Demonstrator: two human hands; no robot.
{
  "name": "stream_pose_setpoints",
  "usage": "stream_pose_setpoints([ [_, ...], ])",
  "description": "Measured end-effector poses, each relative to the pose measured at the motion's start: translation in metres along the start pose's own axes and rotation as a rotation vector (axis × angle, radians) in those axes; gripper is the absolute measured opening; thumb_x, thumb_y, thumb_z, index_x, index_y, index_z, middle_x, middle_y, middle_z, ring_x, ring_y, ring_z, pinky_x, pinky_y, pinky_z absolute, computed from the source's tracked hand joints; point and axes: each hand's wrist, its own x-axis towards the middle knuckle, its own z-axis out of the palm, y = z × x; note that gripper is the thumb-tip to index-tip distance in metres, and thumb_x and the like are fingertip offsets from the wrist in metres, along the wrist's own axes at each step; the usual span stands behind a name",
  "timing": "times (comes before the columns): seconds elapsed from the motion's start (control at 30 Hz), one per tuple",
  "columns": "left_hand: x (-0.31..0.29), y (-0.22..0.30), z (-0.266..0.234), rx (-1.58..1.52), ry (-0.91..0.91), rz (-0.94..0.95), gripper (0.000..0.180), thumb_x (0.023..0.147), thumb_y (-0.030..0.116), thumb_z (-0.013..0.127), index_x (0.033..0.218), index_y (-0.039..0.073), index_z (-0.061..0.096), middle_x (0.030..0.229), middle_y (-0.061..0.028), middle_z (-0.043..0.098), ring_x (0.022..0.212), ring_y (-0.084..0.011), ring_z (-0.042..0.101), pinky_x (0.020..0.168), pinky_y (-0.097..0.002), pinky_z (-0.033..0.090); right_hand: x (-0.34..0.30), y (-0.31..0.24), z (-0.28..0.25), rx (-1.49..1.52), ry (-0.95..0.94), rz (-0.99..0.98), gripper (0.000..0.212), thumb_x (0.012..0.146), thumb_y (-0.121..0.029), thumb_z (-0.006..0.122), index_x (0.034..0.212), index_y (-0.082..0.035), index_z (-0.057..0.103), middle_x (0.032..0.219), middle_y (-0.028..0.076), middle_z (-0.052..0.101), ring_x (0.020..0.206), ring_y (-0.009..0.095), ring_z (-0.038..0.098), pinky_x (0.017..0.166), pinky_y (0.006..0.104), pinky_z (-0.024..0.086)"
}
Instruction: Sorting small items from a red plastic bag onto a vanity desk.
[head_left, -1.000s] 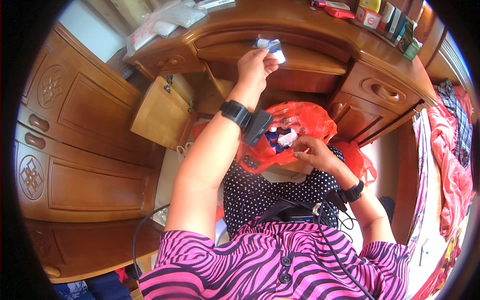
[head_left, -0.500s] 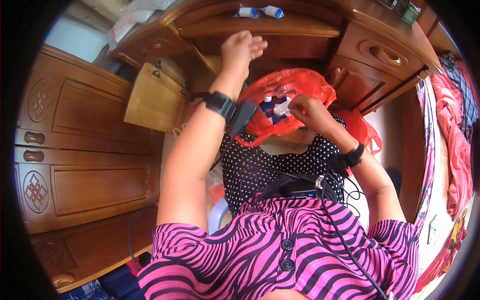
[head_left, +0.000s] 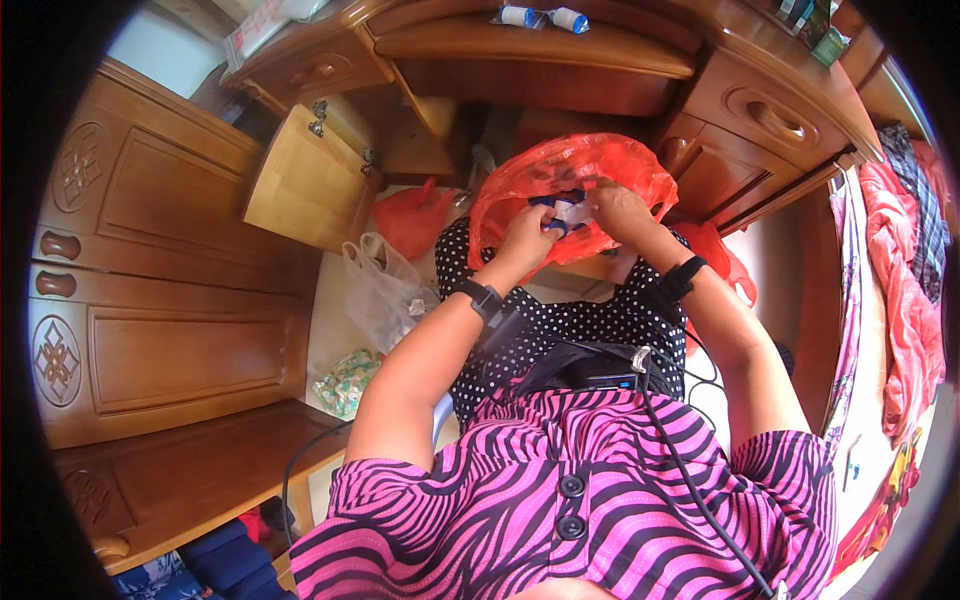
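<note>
A red plastic bag [head_left: 570, 155] lies gaping between my knees, with blue-and-white items in it, partly covered by my hands. My left hand [head_left: 528, 240] reaches over the bag's near side; its fingers are closed at a small whitish plastic packet [head_left: 572, 212] among these items. On the packet's other side is my right hand [head_left: 622, 212], fingers bent together at its edge. What exactly lies under the fingertips is partly hidden. Two small blue-and-white wrapped cylinders [head_left: 545, 18] rest on the desk beyond the bag.
An open cabinet door [head_left: 308, 180] juts out at the left. On the floor there lie another red bag [head_left: 415, 218], a white plastic bag [head_left: 378, 290] and a green-patterned bag [head_left: 347, 383]. Desk drawers [head_left: 765, 115] stand at the right, near a bed with red cloth [head_left: 890, 290].
My left hand has come down from above the desk edge into the red bag, to the packet. The right hand stays at the packet, slightly shifted. The view has moved a little.
</note>
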Motion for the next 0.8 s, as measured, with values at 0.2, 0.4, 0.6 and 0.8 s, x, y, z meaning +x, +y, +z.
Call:
stream_pose_setpoints([
  [0.2,-0.001,0.007,0.003,-0.045,0.067,0.089,0.032,0.078,0.010,0.072,0.106,-0.001,0.063,0.103,-0.0179,0.065,0.092,-0.0297,0.064,0.080,-0.0370,0.051,-0.007,-0.004,-0.002,0.197,0.101,-0.020,0.020,0.082,-0.008,0.058,0.101,-0.010,0.066,0.108,0.018,0.059,0.097,0.034,0.063,0.083,0.0419,0.052],
  [0.4,0.016,0.001,0.007,0.035,0.031,0.107,0.016,0.082,0.007,0.067,0.096,-0.001,0.063,0.084,-0.0142,0.067,0.076,-0.0254,0.066,0.069,-0.0353,0.052,0.001,-0.006,0.002,0.101,-0.051,-0.004,0.019,0.081,-0.012,0.062,0.100,-0.010,0.067,0.108,0.016,0.059,0.098,0.034,0.062,0.085,0.0421,0.051],
  [0.6,0.019,0.005,0.008,-0.146,0.105,0.053,0.013,0.091,0.013,0.060,0.090,-0.001,0.062,0.073,-0.0129,0.066,0.065,-0.0250,0.063,0.061,-0.0366,0.049,-0.004,-0.006,-0.004,0.288,0.054,-0.057,0.017,0.080,-0.012,0.065,0.096,-0.008,0.067,0.106,0.016,0.060,0.095,0.034,0.062,0.082,0.0415,0.051],
  [0.8,0.010,0.019,-0.008,-0.082,0.184,0.020,0.019,0.093,0.017,0.055,0.092,-0.001,0.060,0.075,-0.0183,0.063,0.074,-0.0313,0.065,0.068,-0.0405,0.050,0.002,-0.004,-0.009,0.776,-0.045,0.053,0.014,0.081,-0.010,0.064,0.093,-0.003,0.067,0.087,0.010,0.064,0.085,0.025,0.063,0.076,0.0375,0.051],
])
